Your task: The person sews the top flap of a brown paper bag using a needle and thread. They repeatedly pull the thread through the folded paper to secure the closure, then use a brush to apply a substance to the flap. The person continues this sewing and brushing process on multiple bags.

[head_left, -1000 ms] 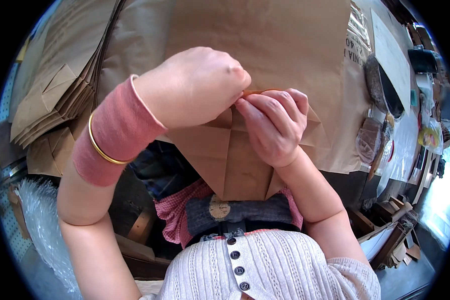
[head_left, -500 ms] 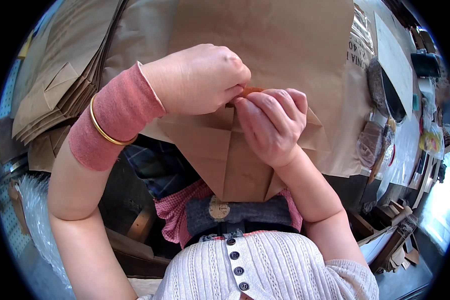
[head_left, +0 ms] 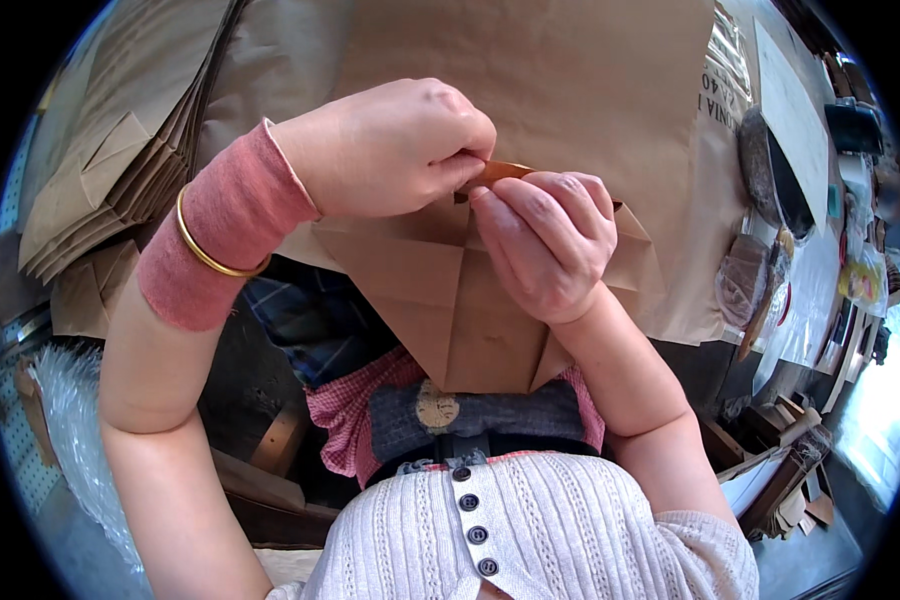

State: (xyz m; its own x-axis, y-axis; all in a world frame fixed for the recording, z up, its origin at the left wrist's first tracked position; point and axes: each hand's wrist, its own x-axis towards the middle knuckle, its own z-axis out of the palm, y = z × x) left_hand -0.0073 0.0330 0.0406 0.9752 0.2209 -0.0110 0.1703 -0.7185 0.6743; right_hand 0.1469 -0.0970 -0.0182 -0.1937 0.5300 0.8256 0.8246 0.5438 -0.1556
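A large brown paper bag [head_left: 445,310] lies before me, its folded, creased end hanging over the near table edge toward my lap. Above the fold, my left hand [head_left: 395,150] is closed, thumb and forefinger pinched on a narrow orange-brown strip [head_left: 503,172]. My right hand [head_left: 552,240] is closed with curled fingers at the strip's near side, its thumb pointing at the left fingertips. Whether the strip is a flap of the bag or a separate piece is hidden by the fingers. A pink wristband [head_left: 225,235] and a gold bangle [head_left: 195,245] circle my left forearm.
A stack of folded brown paper bags [head_left: 120,190] lies at the left. On the right are a dark, boat-shaped stone-like object [head_left: 767,165], a plastic-wrapped brown bundle [head_left: 742,280] and a wooden-handled brush-like tool [head_left: 767,300]. Clear plastic wrap [head_left: 85,430] hangs at lower left.
My left hand has shifted slightly left and up, away from the right hand. More of the orange-brown strip shows between them. My right hand has hardly moved.
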